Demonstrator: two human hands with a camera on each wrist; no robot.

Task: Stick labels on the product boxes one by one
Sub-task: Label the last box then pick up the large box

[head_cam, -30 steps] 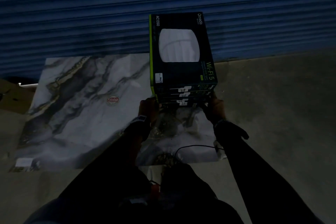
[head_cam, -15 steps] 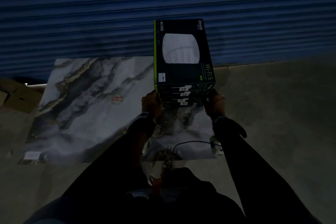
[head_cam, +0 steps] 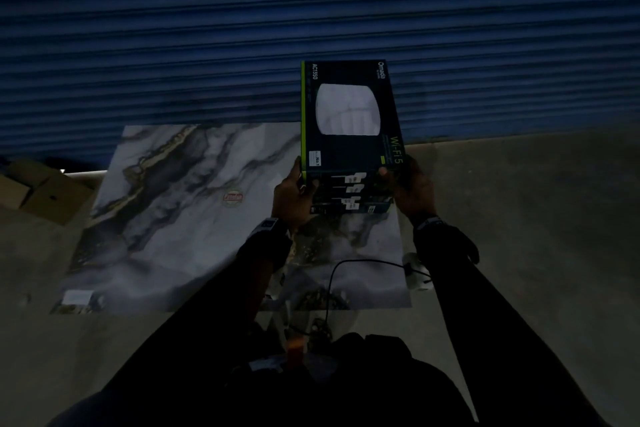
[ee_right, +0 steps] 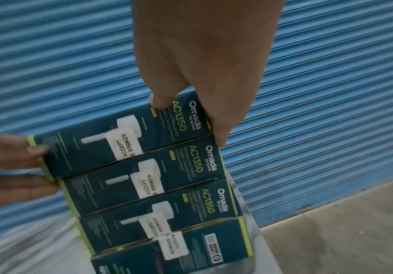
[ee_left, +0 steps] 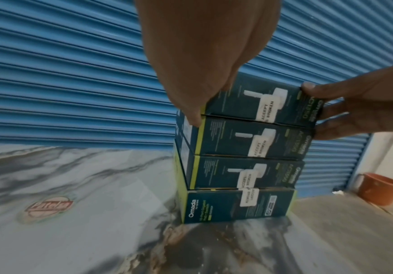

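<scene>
Four dark teal product boxes stand stacked (head_cam: pixel 346 114) on a marble-patterned tile (head_cam: pixel 173 218) in front of a shutter. Each front face carries a white seal label (ee_left: pixel 269 109) reading "ACCEPT BROKEN". A small white "No.1" label (head_cam: pixel 316 159) sits on the top face. My left hand (head_cam: pixel 294 191) grips the left side of the top box (ee_left: pixel 256 103), thumb on its front corner. My right hand (head_cam: pixel 408 184) grips the right side, thumb on the top box's corner and fingers spread along the top two boxes (ee_right: pixel 120 146).
A blue roller shutter (head_cam: pixel 311 10) closes off the back. A cardboard box (head_cam: pixel 34 194) lies at the left, an orange bucket (ee_left: pixel 380 189) stands at the right by the shutter. A black cable (head_cam: pixel 346 267) and a white object (head_cam: pixel 417 274) lie near my arms. Concrete floor surrounds the tile.
The stack sits lower and further right in the view. Both hands have shifted from the bottom of the stack up to the top box's corners.
</scene>
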